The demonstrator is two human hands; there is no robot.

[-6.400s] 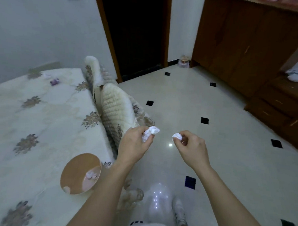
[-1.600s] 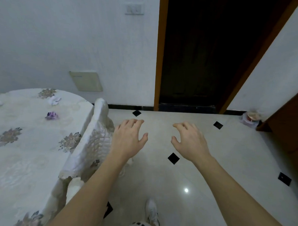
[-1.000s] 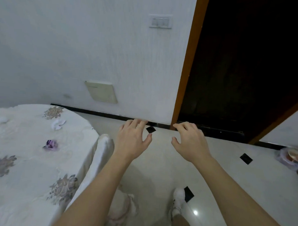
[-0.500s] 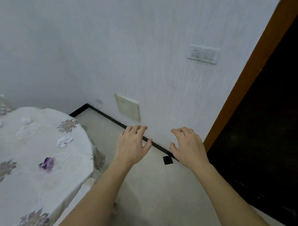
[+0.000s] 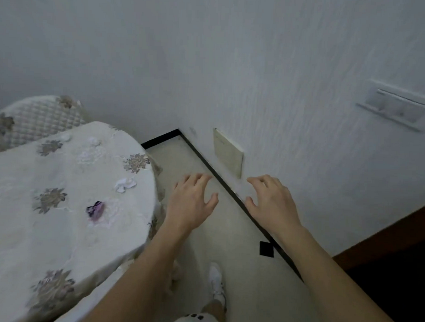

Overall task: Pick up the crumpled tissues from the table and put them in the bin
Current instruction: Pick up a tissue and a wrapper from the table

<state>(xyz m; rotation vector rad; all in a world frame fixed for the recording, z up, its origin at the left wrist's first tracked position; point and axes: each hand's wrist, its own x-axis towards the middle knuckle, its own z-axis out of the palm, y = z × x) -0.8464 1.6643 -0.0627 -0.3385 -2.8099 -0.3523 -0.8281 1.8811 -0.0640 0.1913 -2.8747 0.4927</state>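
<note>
Left hand [image 5: 190, 206], right hand [image 5: 272, 206] hovering over floor, fingers spread, holding nothing. Tissue [image 5: 125, 184] lying near table [image 5: 35, 239] edge, beside left hand. Risk: hasty reaching knocking tissue off edge, or grabbing purple item [image 5: 95, 209] instead.

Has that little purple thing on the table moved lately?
No. The small purple object lies as before between the crumpled tissue and the tablecloth's flower print; only the camera turned.

A white crumpled tissue [image 5: 125, 184] lies near the table [image 5: 23, 226] edge, and another tissue [image 5: 94, 140] sits farther back.
</note>
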